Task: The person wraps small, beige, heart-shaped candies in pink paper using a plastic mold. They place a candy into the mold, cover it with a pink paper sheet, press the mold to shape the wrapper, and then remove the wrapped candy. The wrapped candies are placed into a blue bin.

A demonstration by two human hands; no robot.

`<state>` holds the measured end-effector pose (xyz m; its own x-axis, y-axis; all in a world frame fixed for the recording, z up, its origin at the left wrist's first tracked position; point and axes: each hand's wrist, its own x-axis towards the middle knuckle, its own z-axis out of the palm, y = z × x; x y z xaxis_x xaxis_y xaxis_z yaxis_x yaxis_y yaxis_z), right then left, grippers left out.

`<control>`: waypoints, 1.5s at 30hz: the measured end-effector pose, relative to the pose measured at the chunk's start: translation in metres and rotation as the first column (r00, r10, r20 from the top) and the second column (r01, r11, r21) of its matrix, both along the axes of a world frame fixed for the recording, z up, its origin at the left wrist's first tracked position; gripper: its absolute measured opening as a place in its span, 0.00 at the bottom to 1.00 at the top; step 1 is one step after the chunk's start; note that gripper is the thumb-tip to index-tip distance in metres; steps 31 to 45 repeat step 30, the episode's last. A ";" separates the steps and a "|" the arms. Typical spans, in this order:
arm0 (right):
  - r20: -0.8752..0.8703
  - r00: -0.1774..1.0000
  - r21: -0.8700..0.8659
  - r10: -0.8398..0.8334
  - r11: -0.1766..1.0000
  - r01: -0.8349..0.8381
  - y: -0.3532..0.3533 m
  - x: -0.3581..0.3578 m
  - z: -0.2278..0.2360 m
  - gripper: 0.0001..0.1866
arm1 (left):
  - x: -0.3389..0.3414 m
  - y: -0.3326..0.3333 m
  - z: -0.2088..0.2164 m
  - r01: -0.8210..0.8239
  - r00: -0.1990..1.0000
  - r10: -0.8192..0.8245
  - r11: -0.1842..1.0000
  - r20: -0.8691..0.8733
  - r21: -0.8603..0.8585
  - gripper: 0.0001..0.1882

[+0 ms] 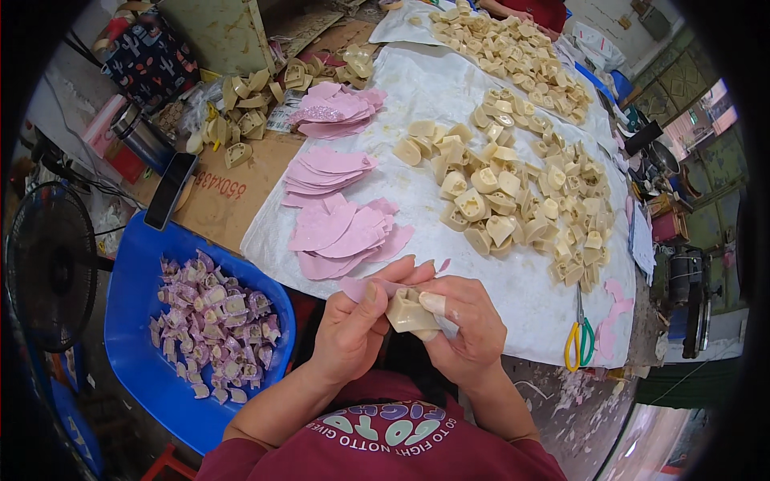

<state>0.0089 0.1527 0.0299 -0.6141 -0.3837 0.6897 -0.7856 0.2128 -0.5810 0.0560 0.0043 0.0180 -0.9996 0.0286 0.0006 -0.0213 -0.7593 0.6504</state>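
Close in front of my body, at the near edge of the white-covered table, both hands meet around one beige shoe heel. My right hand is closed on the heel, with pale coverings on its thumb and finger. A pink sheet piece is pinched in my left hand, its edge lying against the heel. Fingers hide part of the sheet and the heel's far side. Just beyond my hands lie stacked pink pieces, with a further pink stack behind them.
Loose beige heels are heaped across the table. At left, a blue basin holds many pink-covered heels. Scissors with yellow and green handles lie at the right edge. A phone, a flask and a fan stand left. Another person is at the far end.
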 end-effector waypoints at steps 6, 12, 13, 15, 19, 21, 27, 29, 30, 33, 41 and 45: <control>-0.109 0.992 0.158 -0.066 0.984 0.083 0.003 -0.008 0.010 0.18 | -0.002 -0.007 0.000 -0.183 0.982 0.188 0.886 -0.031 -0.425 0.15; -0.079 0.993 0.314 -0.091 0.943 0.111 0.008 -0.006 0.010 0.15 | -0.002 -0.012 0.001 -0.132 0.982 0.182 0.856 0.052 -0.500 0.11; -0.075 0.993 0.343 -0.093 0.933 0.114 0.009 -0.006 0.011 0.15 | -0.002 -0.013 0.001 -0.084 0.986 0.143 0.871 0.085 -0.485 0.12; -0.064 0.993 0.384 -0.101 0.916 0.118 0.011 -0.005 0.012 0.14 | -0.003 -0.015 -0.003 -0.005 0.981 0.088 0.904 0.173 -0.428 0.11; -0.026 0.994 0.461 -0.106 0.881 0.106 0.014 -0.002 0.014 0.14 | -0.004 -0.017 -0.004 0.130 0.936 -0.020 0.948 0.352 -0.291 0.11; -0.019 0.994 0.510 -0.106 0.854 0.100 0.015 -0.001 0.014 0.13 | -0.002 -0.014 -0.005 0.167 0.927 -0.034 0.929 0.374 -0.329 0.12; -0.019 0.997 0.579 -0.080 0.812 0.076 0.014 -0.005 -0.003 0.13 | 0.001 -0.005 -0.022 0.179 0.975 -0.035 0.713 0.221 -0.678 0.16; 0.020 0.999 0.548 -0.039 0.836 0.021 0.019 -0.009 -0.008 0.13 | -0.002 -0.019 -0.028 0.249 0.959 -0.113 0.779 0.262 -0.575 0.15; 0.021 0.999 0.548 -0.032 0.837 0.016 0.018 -0.010 -0.009 0.13 | -0.004 -0.028 -0.030 0.291 0.941 -0.173 0.852 0.290 -0.436 0.14; 0.021 0.999 0.548 -0.032 0.837 0.016 0.018 -0.010 -0.009 0.13 | -0.004 -0.028 -0.030 0.291 0.941 -0.173 0.852 0.290 -0.436 0.14; 0.021 0.999 0.548 -0.032 0.837 0.016 0.018 -0.010 -0.009 0.13 | -0.004 -0.028 -0.030 0.291 0.941 -0.173 0.852 0.290 -0.436 0.14; 0.021 0.999 0.548 -0.032 0.837 0.016 0.018 -0.010 -0.009 0.13 | -0.004 -0.028 -0.030 0.291 0.941 -0.173 0.852 0.290 -0.436 0.14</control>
